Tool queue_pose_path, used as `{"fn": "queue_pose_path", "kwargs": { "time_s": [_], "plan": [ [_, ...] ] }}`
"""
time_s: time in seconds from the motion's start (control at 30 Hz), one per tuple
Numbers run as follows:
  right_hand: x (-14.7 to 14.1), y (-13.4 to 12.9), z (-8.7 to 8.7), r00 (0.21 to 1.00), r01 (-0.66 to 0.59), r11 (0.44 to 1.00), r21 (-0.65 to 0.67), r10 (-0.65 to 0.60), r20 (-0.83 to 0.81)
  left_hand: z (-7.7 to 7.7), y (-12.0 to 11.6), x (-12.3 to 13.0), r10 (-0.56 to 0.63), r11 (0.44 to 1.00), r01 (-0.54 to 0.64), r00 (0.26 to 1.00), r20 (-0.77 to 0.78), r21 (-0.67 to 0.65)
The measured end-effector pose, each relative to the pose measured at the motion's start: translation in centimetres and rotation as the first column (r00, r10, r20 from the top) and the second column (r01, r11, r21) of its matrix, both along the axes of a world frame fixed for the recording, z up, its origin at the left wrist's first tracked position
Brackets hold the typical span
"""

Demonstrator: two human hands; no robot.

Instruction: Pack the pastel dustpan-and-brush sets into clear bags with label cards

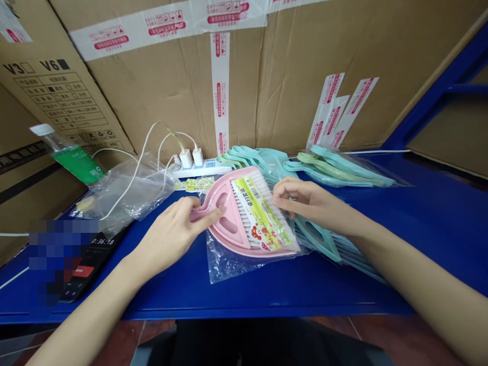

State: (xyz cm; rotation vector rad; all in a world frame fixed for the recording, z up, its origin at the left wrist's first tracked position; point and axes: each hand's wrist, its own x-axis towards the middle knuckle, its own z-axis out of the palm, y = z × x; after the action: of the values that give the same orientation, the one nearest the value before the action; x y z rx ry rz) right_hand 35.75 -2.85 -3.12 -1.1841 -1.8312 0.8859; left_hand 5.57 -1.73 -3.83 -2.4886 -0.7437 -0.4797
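A pink dustpan [259, 252] lies in the middle of the desk with a small pink brush [227, 206] nested on it. Across the brush's white bristles sits a yellow-green printed label [261, 213]. My left hand [177, 223] is closed round the handle end, its thumb resting on the brush's pink body. Beside the right edge of the bristles is my right hand [301, 197], fingers curled in; whatever they may pinch is too small to make out. A clear plastic bag [224, 267] spreads under the dustpan.
Blue-green dustpans [331, 175] in plastic lie at the back right, and a blue-green brush [318, 236] is beneath my right hand. A power strip [213, 166], cables, crumpled bag [129, 178], bottle [72, 157] and phone [91, 259] occupy the left. Cardboard boxes [171, 91] stand behind.
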Motion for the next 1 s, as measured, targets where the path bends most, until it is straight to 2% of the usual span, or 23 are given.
{"fn": "queue_pose_path", "kwargs": {
  "time_s": [0.17, 0.4, 0.53, 0.73, 0.87, 0.9, 1.0],
  "plan": [
    [0.3, 0.0, 0.2, 0.992, 0.005, 0.997, -0.071, -0.014, -0.128, -0.1, 0.0, -0.1, 0.003, 1.000, -0.003, 1.000, -0.010, -0.020],
    [0.0, -0.4, 0.0, 0.991, -0.037, 0.996, 0.076, 0.027, 0.129, 0.0, -0.4, 0.1, 0.000, 0.999, 0.000, 1.000, 0.005, 0.050],
    [-0.4, -0.6, -0.5, 0.994, -0.022, 0.999, 0.045, 0.017, 0.110, -0.1, -0.6, 0.6, -0.011, 0.997, 0.010, 1.000, 0.010, 0.075],
    [1.5, 0.5, -0.6, 0.995, 0.098, 0.994, 0.056, -0.095, -0.043, -0.5, -0.9, 0.7, 0.053, 0.998, -0.054, 0.998, 0.038, 0.032],
    [3.3, 1.7, 0.1, 0.944, 0.319, 0.939, 0.128, -0.303, -0.129, -0.6, -1.7, 0.9, 0.011, 0.998, -0.016, 0.997, 0.081, 0.056],
    [3.5, 2.1, 0.3, 0.940, 0.338, 0.932, 0.129, -0.326, -0.105, -0.7, -1.9, 1.0, -0.011, 0.998, 0.006, 0.996, 0.094, 0.057],
    [3.3, 3.5, 1.4, 0.957, 0.289, 0.952, 0.105, -0.290, -0.002, -1.0, -2.6, 1.4, -0.068, 0.997, 0.063, 0.991, 0.117, 0.044]
  ]
}}
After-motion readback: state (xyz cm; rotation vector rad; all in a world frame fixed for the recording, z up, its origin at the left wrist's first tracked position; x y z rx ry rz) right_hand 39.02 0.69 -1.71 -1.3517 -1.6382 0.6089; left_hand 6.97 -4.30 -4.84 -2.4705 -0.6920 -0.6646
